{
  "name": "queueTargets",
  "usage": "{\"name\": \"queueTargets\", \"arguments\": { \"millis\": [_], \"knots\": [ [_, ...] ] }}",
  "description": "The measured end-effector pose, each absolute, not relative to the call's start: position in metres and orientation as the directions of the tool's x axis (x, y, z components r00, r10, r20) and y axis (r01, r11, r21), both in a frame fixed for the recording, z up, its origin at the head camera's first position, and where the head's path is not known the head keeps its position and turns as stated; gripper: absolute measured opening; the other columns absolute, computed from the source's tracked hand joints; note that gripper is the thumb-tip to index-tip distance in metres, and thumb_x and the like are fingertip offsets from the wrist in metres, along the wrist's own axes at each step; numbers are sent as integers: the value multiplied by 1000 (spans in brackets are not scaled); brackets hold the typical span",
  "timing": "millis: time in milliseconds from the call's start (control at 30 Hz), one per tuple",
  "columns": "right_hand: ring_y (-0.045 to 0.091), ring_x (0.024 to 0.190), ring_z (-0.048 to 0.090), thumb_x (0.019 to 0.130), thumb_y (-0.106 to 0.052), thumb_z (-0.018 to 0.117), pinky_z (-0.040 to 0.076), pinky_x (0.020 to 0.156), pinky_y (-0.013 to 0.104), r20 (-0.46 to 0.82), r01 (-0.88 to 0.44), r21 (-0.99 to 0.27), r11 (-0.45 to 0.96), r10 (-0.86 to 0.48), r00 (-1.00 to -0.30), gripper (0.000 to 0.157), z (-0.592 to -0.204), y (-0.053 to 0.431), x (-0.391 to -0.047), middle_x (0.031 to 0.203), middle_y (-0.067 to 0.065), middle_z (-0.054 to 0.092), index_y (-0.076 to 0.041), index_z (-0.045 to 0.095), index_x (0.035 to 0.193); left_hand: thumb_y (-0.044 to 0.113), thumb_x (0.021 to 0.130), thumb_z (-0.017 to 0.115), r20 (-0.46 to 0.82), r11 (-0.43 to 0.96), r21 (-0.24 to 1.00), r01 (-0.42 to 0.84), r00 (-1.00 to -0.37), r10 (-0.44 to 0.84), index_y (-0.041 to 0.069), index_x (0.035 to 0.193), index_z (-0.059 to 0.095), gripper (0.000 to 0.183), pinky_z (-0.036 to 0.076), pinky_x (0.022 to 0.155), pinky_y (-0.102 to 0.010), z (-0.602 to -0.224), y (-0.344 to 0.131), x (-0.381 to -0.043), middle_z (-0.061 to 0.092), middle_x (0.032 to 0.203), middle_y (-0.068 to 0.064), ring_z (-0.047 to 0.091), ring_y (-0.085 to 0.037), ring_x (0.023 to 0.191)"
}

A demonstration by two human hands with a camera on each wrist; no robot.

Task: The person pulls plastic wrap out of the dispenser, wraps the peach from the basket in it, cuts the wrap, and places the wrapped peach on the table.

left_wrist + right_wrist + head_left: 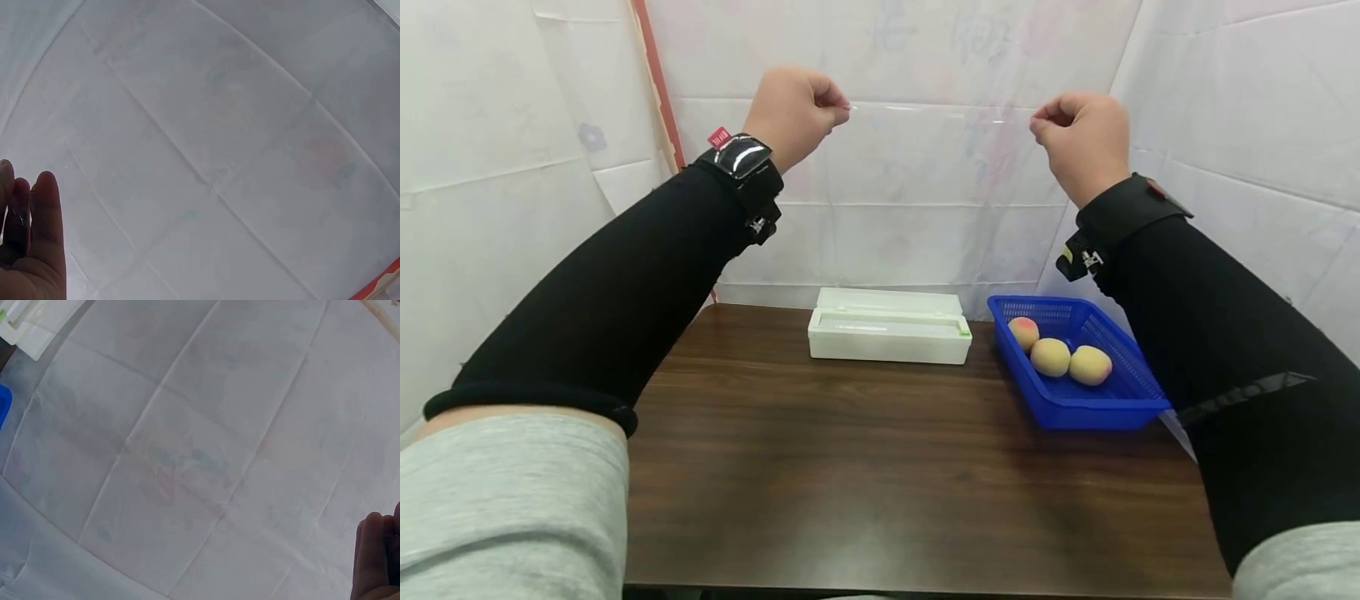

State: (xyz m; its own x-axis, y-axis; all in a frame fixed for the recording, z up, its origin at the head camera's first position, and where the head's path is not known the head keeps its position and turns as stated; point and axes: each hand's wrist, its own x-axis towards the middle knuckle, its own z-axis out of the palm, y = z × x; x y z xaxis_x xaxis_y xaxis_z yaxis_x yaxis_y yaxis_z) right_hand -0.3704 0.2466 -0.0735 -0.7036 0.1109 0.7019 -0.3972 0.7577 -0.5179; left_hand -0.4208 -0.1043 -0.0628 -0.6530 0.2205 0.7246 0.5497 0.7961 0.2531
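Observation:
Both hands are raised high in front of the back wall, well apart from each other. My left hand [801,117] pinches one end of a sheet of clear plastic wrap [955,115] between thumb and fingers. At the other end, my right hand [1086,146] pinches the sheet the same way. Only thin glints along the top edge show the wrap; its lower extent is hard to make out. In the left wrist view, the left hand's fingers [47,219] appear at the lower left. The right hand's fingers [372,550] show at the lower right of the right wrist view.
A white plastic-wrap dispenser box [887,346] with its lid raised stands at the back of the dark wooden table [850,467]. To its right, a blue basket [1097,414] holds three peaches [1050,357]. White sheeting [910,242] hangs behind and at both sides.

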Motion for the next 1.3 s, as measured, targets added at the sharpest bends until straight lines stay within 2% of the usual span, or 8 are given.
{"name": "queueTargets", "arguments": {
  "millis": [133,233,367,533,700,900,1067,1300],
  "knots": [
    [-3,86,55,107,-31,64,42,79,20,724,-423,-473,773,68,-686,31,-80,249,-357,86,-22,60,-7,79,119,27,106,66,734,783,251,569,-639,229,13,116,82,23,44,80,-19,-67,-111,-405,78,108,-4,61,-9,88],
    [-3,86,54,106,-32,65,41,80,18,765,-454,-397,797,14,-644,31,-95,252,-336,96,-8,69,-7,80,117,31,107,66,750,770,247,588,-619,232,14,117,81,25,47,83,-20,-81,-117,-380,79,108,-3,63,-10,89],
    [-8,86,53,104,-26,70,40,84,12,831,-498,-278,821,-55,-554,25,-129,257,-294,103,10,76,-6,82,111,27,104,70,813,720,191,667,-519,265,11,110,82,20,53,85,-23,-114,-124,-340,81,107,-4,68,-11,91],
    [-12,85,52,97,-11,78,41,82,7,868,-556,-226,800,-94,-488,9,-186,265,-237,95,7,75,-4,82,102,14,98,78,882,599,70,798,-330,336,6,104,83,11,49,78,-19,-166,-127,-292,80,95,-6,66,-14,82],
    [-8,81,54,87,1,85,42,75,7,831,-593,-259,762,-138,-539,13,-246,269,-198,90,-2,74,-10,82,93,5,89,85,860,486,14,874,-258,439,6,100,82,12,50,76,-18,-224,-135,-251,79,91,-3,67,-11,80],
    [-4,83,62,83,3,87,50,76,11,655,-607,-319,728,-293,-696,29,-306,268,-177,92,-12,75,-23,80,93,5,85,87,725,492,172,853,-448,523,13,94,80,14,47,65,-10,-300,-146,-220,75,88,6,57,-1,72],
    [-4,83,63,87,-1,84,56,70,20,432,-614,-458,643,-443,-786,26,-354,268,-164,92,-13,73,-25,78,95,9,89,85,530,517,332,789,-609,590,19,92,80,12,50,64,-16,-348,-151,-200,69,89,13,55,3,73],
    [-6,81,58,95,-14,80,53,69,23,86,-474,-602,643,-538,-839,10,-400,265,-153,89,-16,68,-23,76,93,13,90,84,291,550,377,745,-659,693,22,84,79,11,53,71,-20,-384,-147,-184,64,85,17,56,4,78]
  ]
}}
